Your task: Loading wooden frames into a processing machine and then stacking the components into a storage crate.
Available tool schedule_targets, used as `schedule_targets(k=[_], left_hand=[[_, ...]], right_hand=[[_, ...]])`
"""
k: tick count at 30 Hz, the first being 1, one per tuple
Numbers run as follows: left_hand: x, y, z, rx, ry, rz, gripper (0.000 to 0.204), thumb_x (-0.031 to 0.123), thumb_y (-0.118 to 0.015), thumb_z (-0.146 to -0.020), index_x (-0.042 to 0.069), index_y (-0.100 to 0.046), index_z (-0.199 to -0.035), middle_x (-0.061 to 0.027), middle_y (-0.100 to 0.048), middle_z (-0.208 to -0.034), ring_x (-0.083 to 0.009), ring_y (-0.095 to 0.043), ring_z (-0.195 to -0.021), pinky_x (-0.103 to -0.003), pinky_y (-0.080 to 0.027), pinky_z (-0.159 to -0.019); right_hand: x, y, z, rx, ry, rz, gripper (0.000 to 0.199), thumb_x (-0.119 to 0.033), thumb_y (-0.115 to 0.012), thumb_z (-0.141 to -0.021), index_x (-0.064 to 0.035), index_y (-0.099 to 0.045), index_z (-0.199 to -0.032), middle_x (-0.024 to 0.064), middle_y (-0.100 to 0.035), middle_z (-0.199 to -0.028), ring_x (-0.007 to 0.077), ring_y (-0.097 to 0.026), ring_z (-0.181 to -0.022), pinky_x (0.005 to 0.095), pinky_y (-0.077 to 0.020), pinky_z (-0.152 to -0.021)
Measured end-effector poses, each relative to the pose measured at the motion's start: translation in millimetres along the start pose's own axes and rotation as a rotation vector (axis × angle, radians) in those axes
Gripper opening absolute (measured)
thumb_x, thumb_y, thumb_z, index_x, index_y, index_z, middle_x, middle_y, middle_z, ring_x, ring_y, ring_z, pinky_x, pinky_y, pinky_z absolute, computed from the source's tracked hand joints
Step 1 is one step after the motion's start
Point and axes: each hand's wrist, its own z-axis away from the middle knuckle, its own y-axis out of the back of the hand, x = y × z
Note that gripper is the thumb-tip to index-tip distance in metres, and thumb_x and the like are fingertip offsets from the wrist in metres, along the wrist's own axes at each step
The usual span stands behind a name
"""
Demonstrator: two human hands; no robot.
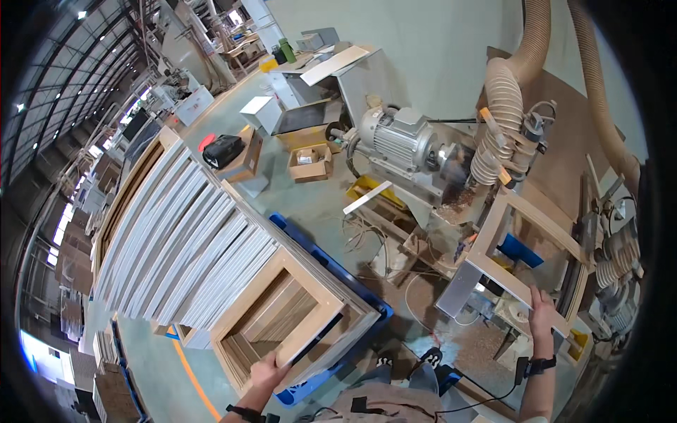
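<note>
Standing between a stack of wooden frames [233, 275] on the left and a woodworking machine [416, 151] on the right, with one hand on a frame at each side.

Left hand [266, 371] closed over the near edge of the top frame [282, 310] of the stack, fingers curled around the pale rail, thumb side hidden under the wood. Stack resting on a blue pallet [331, 271], leaning away toward the upper left, long side running from lower right up to upper left. Top frame lying directly ahead of the left hand, already in its grip.

Right hand [541, 310] laid flat on the near rail of a second frame [522, 247], fingers held together and pointing upward along the wood; not clear whether the thumb was hooked under the edge. This frame lying tilted on the machine table [462, 285], long axis going from lower right toward the upper left, far end close to the ribbed dust hose [497, 120] and the grey motor [398, 137]. Sawdust [458, 201] piled just beside that far end.

Frames well apart from each other, each within reach of its own hand only. Black wristband [539, 365] seen on the right arm. Cardboard boxes [310, 162] and loose cables [367, 233] on the green floor [310, 204] beyond the pallet.
</note>
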Motion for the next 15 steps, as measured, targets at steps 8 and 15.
schedule_targets(k=[8,15], left_hand=[[-25.6,-16.0,-13.4,0.361,-0.146,-0.309,0.088,0.041,-0.087,-0.045,-0.003,-0.050,-0.111,-0.0254,-0.050,-0.110,-0.0399,-0.048,-0.103,-0.047,-0.040,-0.086],[-12.1,-2.6,-51.8,0.182,-0.377,-0.656,0.080,0.066,-0.072,-0.059,0.009,-0.058,-0.113,-0.0191,-0.056,-0.101,-0.0370,-0.056,-0.090,-0.049,-0.047,-0.073]], right_hand=[[-59.4,26.7,52.2,0.298,0.142,-0.258,0.047,-0.017,-0.072,-0.068,-0.0056,-0.057,-0.111,0.0120,-0.059,-0.104,0.0316,-0.055,-0.095,0.0422,-0.0467,-0.079],[-33.8,-82.9,245.8,0.237,-0.502,-0.539,0.026,-0.020,-0.067,-0.079,-0.0066,-0.063,-0.102,0.0136,-0.063,-0.088,0.0309,-0.060,-0.086,0.0402,-0.0487,-0.076]])
